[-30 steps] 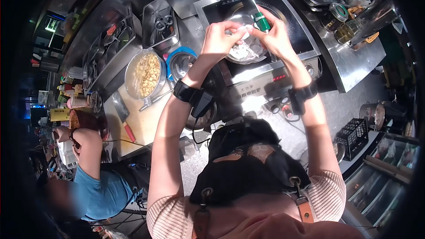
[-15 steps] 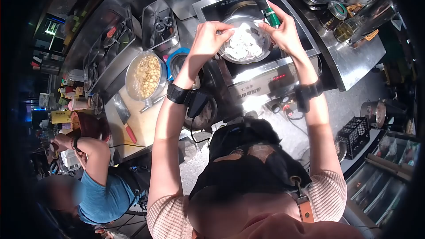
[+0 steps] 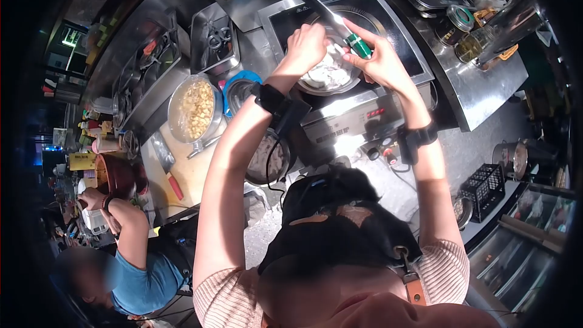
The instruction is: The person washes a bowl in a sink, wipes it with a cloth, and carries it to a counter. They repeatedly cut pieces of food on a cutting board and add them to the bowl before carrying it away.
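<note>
My right hand is wrapped round the green handle of a knife. Its long blade points up and to the left across the black cooktop. Under both hands a round bowl with white pieces stands on the cooktop. My left hand is closed over the bowl's left side, close to the blade. Its fingertips are turned away, so whatever they hold is hidden. Part of the bowl and its contents is covered by my hands.
Left of the cooktop are a metal pan of yellowish chunks, a blue-rimmed bowl and a red-handled knife on a cutting board. A person in a blue shirt works at far left. Jars stand at right.
The knife has tilted, its blade now slanting to the upper left. My left hand has moved right and curled over the bowl. The person at left has shifted slightly.
</note>
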Demonstrator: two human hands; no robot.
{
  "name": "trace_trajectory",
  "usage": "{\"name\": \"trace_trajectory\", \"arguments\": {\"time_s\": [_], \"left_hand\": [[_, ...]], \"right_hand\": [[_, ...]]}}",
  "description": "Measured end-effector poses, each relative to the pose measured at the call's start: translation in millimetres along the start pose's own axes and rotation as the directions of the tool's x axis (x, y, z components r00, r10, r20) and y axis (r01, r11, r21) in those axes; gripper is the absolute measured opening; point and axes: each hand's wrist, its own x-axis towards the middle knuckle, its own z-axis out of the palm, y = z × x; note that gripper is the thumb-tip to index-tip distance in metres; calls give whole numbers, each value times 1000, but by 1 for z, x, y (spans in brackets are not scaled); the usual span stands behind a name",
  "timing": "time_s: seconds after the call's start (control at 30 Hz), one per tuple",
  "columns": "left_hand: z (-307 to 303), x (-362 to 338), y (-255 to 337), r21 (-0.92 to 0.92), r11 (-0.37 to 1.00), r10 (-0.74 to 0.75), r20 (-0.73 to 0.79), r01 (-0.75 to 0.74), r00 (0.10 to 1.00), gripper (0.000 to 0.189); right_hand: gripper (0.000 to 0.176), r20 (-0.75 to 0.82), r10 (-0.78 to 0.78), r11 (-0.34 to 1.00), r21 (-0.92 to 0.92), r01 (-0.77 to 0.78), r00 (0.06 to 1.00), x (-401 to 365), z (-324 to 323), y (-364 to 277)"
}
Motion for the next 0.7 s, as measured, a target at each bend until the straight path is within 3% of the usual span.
{"name": "trace_trajectory", "arguments": {"time_s": [0.1,0.23,0.37,0.4,0.47,0.57,0.67,0.7], "left_hand": [[-1,2,8,-68,997,-21,72,26,997,27],[-7,4,11,-180,981,-43,159,72,986,30],[-27,1,3,-233,972,28,51,-16,998,31],[-23,4,-11,-205,972,116,-1,-114,993,31],[-41,-7,-8,-209,974,90,-8,-90,996,26],[-35,-11,-16,-358,920,163,-29,-163,986,22],[-35,-12,-6,-553,827,175,77,-104,981,17],[-37,-12,-1,-543,810,288,35,-224,957,17]], "right_hand": [[67,43,39,996,-76,-35,998,-1,-10,-3],[67,18,-117,988,-103,119,993,1,-11,10],[67,44,-172,983,-62,175,984,2,-12,10],[68,54,-158,986,-47,161,986,2,-13,9],[71,83,-97,995,-4,98,992,3,-15,6],[75,66,-68,991,119,60,995,4,-14,7],[75,-2,-82,982,169,81,997,3,-15,8],[75,-24,-81,979,186,84,996,2,-17,8]]}}
